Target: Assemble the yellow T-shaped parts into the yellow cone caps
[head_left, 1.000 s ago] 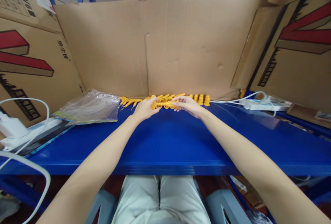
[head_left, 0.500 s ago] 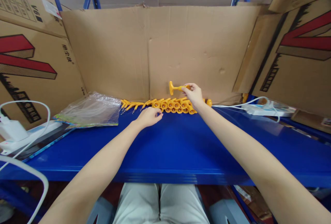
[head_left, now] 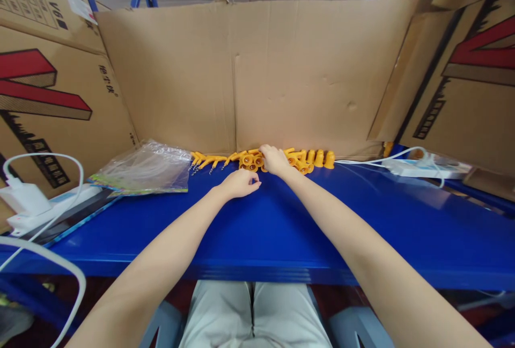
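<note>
Yellow pieces (head_left: 258, 161) lie along the bench's (head_left: 289, 230) far middle, right grip (head_left: 276, 159) over them, closure hidden, apparently placing or taking one, left grip (head_left: 240, 183) nearer with fingertips together, next move calling for neighbouring pieces left undisturbed.

The right hand (head_left: 275, 159) hides the middle of the cluster of yellow pieces (head_left: 248, 160), and its fingers are partly out of sight, so any grip cannot be told. The palm of the left hand (head_left: 241, 183) is hidden. The view's edges crop the left carton (head_left: 96, 133), right carton (head_left: 478, 123) and person's legs (head_left: 221, 310).
</note>
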`<state>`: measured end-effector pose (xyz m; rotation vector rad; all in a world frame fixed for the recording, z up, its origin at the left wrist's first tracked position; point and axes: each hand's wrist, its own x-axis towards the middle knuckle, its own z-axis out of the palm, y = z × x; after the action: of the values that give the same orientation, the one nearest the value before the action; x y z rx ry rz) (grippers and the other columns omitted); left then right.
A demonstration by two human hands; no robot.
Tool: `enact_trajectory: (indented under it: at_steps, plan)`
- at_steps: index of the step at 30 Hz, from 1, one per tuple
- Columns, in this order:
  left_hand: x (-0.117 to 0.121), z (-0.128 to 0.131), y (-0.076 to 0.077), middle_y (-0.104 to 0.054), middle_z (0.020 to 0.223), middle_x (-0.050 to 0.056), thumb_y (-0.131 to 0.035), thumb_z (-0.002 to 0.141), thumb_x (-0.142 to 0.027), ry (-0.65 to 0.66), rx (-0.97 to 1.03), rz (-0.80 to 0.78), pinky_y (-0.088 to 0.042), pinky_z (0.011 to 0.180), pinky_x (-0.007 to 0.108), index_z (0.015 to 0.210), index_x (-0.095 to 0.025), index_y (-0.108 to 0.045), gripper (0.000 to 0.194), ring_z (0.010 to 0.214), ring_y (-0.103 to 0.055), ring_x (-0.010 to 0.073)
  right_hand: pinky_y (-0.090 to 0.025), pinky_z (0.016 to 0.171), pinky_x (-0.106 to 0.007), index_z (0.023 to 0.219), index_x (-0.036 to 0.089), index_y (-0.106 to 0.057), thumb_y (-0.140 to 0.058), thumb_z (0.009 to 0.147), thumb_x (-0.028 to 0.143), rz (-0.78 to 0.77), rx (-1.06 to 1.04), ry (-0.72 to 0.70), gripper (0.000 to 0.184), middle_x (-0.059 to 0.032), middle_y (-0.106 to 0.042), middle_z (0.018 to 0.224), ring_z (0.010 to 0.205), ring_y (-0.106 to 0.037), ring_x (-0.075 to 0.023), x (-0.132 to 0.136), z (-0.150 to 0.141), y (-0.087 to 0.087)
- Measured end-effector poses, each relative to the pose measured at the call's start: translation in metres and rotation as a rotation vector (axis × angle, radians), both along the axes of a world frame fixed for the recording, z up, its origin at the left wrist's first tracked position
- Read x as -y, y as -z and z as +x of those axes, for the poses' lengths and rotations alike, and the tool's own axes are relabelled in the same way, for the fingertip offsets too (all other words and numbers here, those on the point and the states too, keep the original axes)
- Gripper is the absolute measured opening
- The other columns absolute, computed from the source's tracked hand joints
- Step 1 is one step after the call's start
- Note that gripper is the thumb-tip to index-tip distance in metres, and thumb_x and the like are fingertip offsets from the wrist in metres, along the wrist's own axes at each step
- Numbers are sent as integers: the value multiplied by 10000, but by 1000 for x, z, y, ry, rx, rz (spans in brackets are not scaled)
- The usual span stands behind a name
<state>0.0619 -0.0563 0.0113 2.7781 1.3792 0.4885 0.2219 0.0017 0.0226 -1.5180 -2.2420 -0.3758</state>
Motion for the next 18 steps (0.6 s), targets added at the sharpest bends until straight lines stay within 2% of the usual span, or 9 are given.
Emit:
enact_trajectory:
  at_steps: [6,10,14,18]
  plan:
    - [-2,0,3,-703,739,46,-497,848,-320,15,6,-15,-424,647,268,897,-155,-721,283,636,-596,157,-410,980,-490,1342,212,-465,-439,899,137,-97,-30,-78,451,-105,-459,1445,1247,-497,-282,-8,1,0]
    - [-4,0,4,-704,744,50,-498,847,-328,19,6,-14,-424,648,270,897,-153,-722,289,644,-600,161,-441,965,-416,1308,162,-513,-478,881,98,-75,23,-117,433,-131,-528,1364,1169,-564,-278,-15,5,-2]
    - [-4,0,3,-706,738,49,-496,852,-336,14,-10,-19,-421,635,261,911,-152,-723,298,632,-596,155,-422,1005,-387,1324,148,-510,-466,875,48,4,-20,-175,462,-136,-519,1369,1189,-550,-248,-20,6,2]
    - [-3,0,3,-706,734,47,-502,849,-335,12,-12,-17,-415,629,259,908,-153,-719,289,627,-593,151,-403,1037,-401,1315,191,-527,-506,851,53,-70,-63,-223,484,-119,-521,1374,1235,-525,-234,-24,2,5]
